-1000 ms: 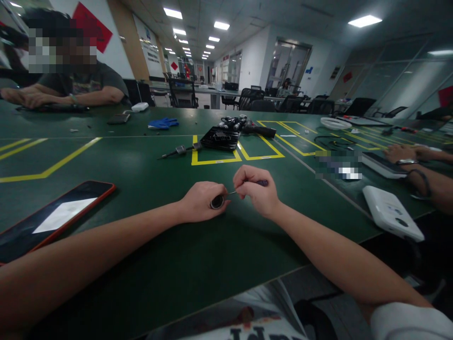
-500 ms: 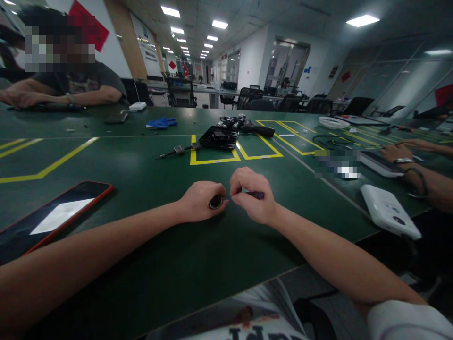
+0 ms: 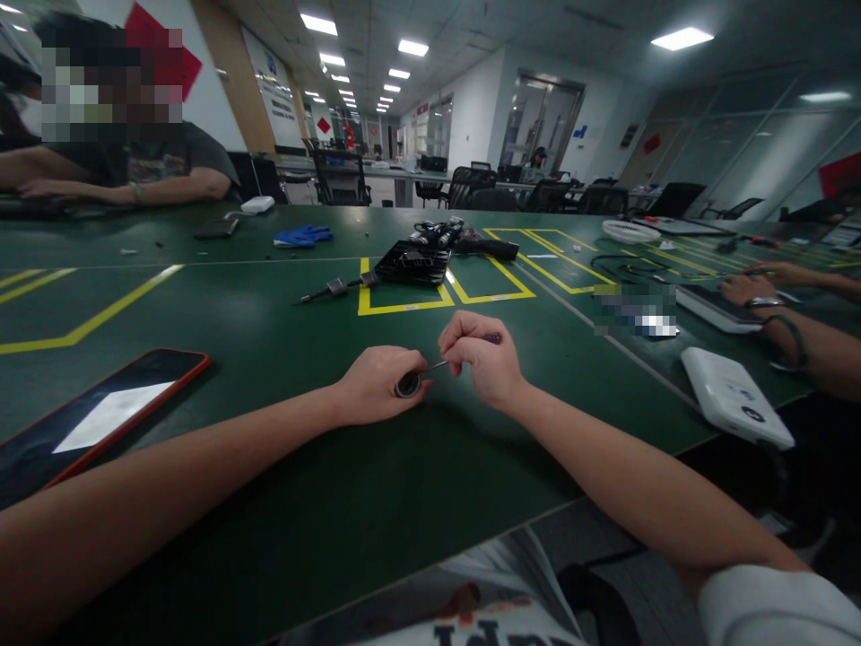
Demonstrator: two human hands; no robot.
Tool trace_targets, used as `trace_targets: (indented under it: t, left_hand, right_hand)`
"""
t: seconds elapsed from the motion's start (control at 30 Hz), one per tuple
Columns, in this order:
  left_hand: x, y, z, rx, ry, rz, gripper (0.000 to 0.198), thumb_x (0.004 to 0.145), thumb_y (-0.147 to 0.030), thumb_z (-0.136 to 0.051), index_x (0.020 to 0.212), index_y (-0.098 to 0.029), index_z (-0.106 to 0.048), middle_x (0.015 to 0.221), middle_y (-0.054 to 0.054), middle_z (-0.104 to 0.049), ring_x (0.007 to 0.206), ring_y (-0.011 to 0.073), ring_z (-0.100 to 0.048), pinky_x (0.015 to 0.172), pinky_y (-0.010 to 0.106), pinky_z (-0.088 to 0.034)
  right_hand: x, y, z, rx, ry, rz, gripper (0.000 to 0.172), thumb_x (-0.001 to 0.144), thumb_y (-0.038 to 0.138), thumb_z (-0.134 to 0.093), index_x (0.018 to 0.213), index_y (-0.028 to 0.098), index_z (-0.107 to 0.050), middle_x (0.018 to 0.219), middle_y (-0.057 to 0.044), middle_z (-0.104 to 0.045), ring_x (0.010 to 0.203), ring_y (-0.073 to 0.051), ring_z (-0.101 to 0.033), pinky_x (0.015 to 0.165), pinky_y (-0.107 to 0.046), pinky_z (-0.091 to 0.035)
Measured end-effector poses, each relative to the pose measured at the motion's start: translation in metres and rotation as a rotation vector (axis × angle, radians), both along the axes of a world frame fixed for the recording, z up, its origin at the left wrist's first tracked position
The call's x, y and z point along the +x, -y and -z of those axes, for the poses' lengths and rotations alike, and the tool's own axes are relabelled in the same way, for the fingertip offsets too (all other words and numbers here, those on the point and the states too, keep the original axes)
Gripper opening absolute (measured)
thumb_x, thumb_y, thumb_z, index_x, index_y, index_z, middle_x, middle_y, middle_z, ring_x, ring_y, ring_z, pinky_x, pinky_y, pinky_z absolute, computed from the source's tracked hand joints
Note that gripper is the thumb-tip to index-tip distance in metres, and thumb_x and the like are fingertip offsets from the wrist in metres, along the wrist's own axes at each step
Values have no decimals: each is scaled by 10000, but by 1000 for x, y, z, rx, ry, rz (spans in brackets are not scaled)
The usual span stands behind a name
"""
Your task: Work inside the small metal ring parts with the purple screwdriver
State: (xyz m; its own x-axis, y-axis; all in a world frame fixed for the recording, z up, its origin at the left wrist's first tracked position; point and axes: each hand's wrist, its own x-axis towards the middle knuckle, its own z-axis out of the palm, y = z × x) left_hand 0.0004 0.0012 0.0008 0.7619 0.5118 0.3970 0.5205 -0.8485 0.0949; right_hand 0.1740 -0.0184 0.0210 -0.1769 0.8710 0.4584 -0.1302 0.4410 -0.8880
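My left hand (image 3: 373,386) rests on the green table (image 3: 282,502) with its fingers closed round a small round black part (image 3: 407,385). Just to its right, my right hand (image 3: 481,359) pinches a thin screwdriver (image 3: 494,338) with a dark purple handle. The metal tip of the tool points left and meets the round part. Both forearms lie on the table top.
A phone in a red case (image 3: 94,417) lies at the left. A black tray (image 3: 413,263), a loose screwdriver (image 3: 329,289) and a blue glove (image 3: 302,236) lie further back. A white device (image 3: 736,397) sits at the right near another person's hands (image 3: 740,289). A person sits at the far left.
My right hand dropped close to the round part half a second ago and has now lifted slightly again, showing the tool's metal shaft. My left hand has stayed put.
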Motion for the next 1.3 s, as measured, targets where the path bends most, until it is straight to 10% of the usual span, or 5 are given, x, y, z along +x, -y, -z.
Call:
trace_targets:
  t: [1.3]
  left_hand:
    - [0,1,-1,-18,50,-2,176,812,-303,-504,727,-149,-497,623,-12,-533,535,102,-497,511,210,-349]
  right_hand:
    - [-1,9,-2,89,-32,-97,120,585,61,-500,533,168,-506,516,45,-448,467,-82,-406,429,-226,-307]
